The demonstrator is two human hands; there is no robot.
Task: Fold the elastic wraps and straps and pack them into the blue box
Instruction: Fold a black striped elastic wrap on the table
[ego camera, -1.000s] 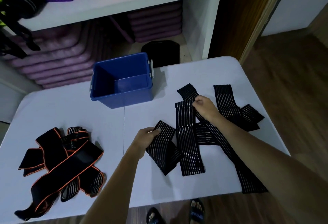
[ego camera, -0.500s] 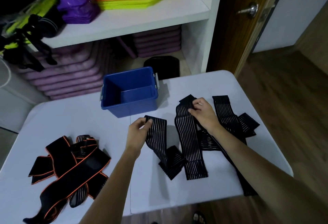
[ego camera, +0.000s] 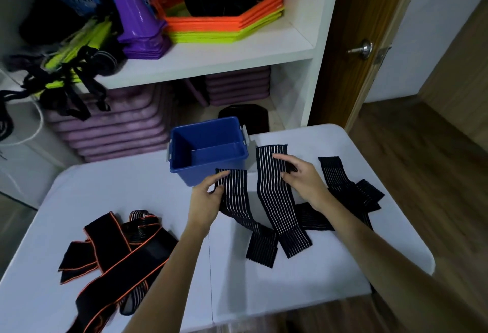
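Note:
An empty blue box [ego camera: 208,147] stands at the table's far edge. In front of it lie black elastic wraps with white stripes. My left hand [ego camera: 208,198] pinches the upper end of the left striped wrap [ego camera: 235,190], lifted just in front of the box. My right hand [ego camera: 301,179] grips the upper part of a second striped wrap [ego camera: 277,208], whose far end lies flat beside the box. More striped wraps [ego camera: 343,184] lie tangled under and right of my right forearm. A heap of black straps with orange edging [ego camera: 118,248] lies at the table's left.
The white folding table [ego camera: 317,274] ends close at the right and front. Behind it a white shelf unit [ego camera: 237,52] holds purple cones, orange and green rings, and purple mats below. A wooden door [ego camera: 361,29] stands at the right.
My left hand has lifted its wrap end up and away, toward the box. My right hand has slid the second wrap's end farther away, beside the box. The camera has tilted up.

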